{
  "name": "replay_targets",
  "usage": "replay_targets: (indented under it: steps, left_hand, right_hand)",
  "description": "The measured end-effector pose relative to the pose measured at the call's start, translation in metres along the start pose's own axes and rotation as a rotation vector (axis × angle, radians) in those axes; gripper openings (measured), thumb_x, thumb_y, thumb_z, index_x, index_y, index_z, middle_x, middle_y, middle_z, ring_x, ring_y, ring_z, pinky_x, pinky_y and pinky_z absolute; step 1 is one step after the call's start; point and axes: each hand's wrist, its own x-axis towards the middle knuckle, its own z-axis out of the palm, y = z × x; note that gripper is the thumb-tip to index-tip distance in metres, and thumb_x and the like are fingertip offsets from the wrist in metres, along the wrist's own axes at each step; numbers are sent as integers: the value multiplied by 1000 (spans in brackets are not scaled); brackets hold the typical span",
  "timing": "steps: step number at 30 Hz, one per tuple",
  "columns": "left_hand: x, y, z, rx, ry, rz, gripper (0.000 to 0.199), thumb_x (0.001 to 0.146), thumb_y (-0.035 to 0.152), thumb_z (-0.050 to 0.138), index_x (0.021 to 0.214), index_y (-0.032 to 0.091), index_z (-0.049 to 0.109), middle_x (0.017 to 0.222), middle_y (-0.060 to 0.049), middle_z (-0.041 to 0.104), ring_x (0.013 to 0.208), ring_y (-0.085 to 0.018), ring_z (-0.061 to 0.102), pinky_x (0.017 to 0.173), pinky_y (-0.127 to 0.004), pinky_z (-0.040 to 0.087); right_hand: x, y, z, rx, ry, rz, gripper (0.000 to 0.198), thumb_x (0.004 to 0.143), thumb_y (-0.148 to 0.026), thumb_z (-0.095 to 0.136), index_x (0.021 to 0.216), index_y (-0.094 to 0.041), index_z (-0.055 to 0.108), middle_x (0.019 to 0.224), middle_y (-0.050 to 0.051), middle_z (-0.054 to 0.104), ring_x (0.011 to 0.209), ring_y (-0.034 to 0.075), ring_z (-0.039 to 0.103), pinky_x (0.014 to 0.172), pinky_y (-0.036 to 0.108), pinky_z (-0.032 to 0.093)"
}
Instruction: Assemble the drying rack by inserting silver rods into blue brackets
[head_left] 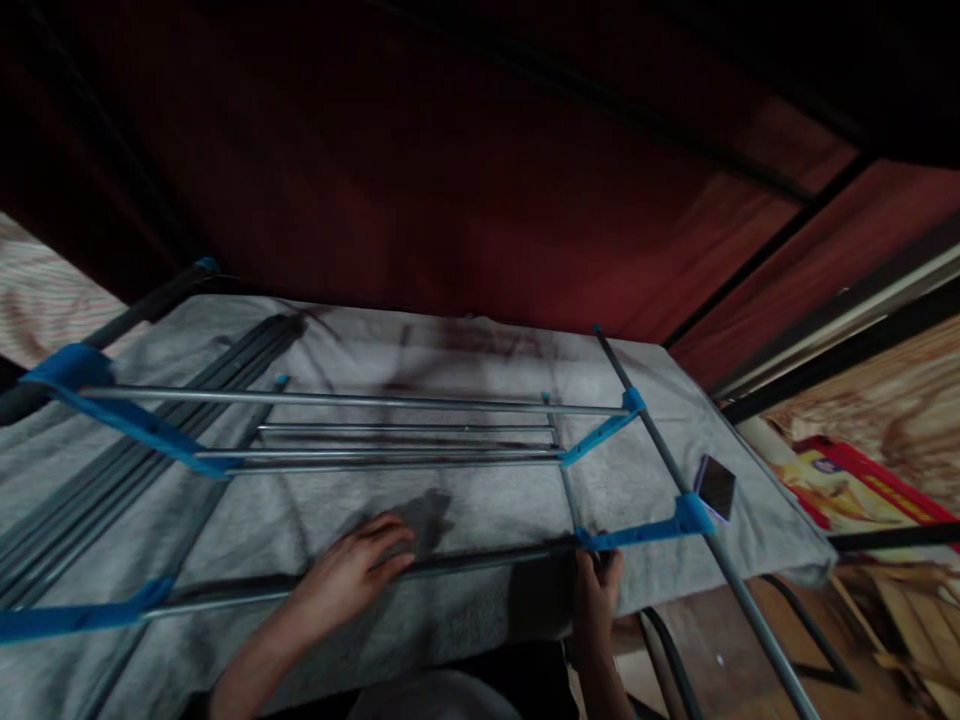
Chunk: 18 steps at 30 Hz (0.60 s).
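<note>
A rack frame of metal rods joined by blue plastic brackets lies on a grey cloth-covered surface [487,510]. My left hand [349,570] is over the near rod [495,560], thumb and fingers curved but apart; whether it touches the rod is unclear. At the rod's right end, my right hand [598,590] has its fingers closed on the inner end of a blue plastic bracket [645,533]. That bracket runs out to a long grey pole [736,580]. Further back, thinner silver rods [405,402] span between blue brackets on the left [142,425] and right [600,440].
Several loose grey tubes [187,410] lie at the left. A phone [716,487] rests on the cloth beside the right pole. Dark red fabric [480,200] hangs behind. A red and yellow package [855,490] and wood pieces [915,620] are at the right.
</note>
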Motion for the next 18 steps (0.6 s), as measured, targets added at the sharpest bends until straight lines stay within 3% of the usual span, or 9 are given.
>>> replay_targets:
  steps: [4, 6, 8, 10, 14, 18]
  left_hand:
    - [51, 13, -3, 46, 226, 89, 35, 104, 38, 42, 120, 26, 70, 123, -6, 70, 113, -21, 67, 101, -36, 56]
    - [79, 23, 0, 130, 230, 116, 36, 104, 36, 41, 127, 25, 68, 129, -8, 68, 120, -25, 64, 108, -43, 52]
    - [106, 34, 7, 211, 154, 115, 38, 103, 31, 44, 135, 25, 63, 137, -10, 65, 128, -29, 59, 113, -50, 46]
    - [129, 44, 16, 261, 72, 106, 43, 101, 25, 46, 142, 25, 57, 142, -11, 63, 131, -29, 57, 116, -51, 43]
    - [164, 59, 36, 279, -33, 127, 47, 97, 17, 51, 144, 21, 55, 140, -11, 64, 129, -28, 58, 115, -46, 43]
    - [187, 76, 51, 206, -108, 206, 44, 96, 18, 53, 140, 20, 56, 138, -12, 64, 127, -27, 60, 113, -43, 45]
  right_hand:
    - [-41, -1, -17, 8, 9, -41, 52, 85, -53, 60, 126, -21, 54, 118, 8, 58, 102, 24, 60, 87, 38, 51]
    - [-56, -11, -15, -30, -90, -208, 42, 91, -48, 56, 125, -22, 55, 117, 8, 58, 107, 25, 58, 93, 41, 49]
    - [-55, -29, 0, -87, -183, -396, 38, 95, -41, 53, 128, -22, 55, 125, 11, 56, 120, 28, 54, 104, 46, 43]
    - [-37, -51, 23, -119, -203, -486, 46, 95, -37, 50, 138, -21, 49, 139, 15, 50, 133, 30, 45, 114, 51, 35]
    - [27, -78, 71, -98, -57, -428, 62, 90, -35, 47, 148, -15, 36, 148, 20, 39, 142, 32, 36, 120, 55, 27]
    - [73, -72, 97, -53, -83, -296, 58, 83, -36, 50, 137, -15, 46, 139, 19, 50, 133, 31, 46, 116, 51, 34]
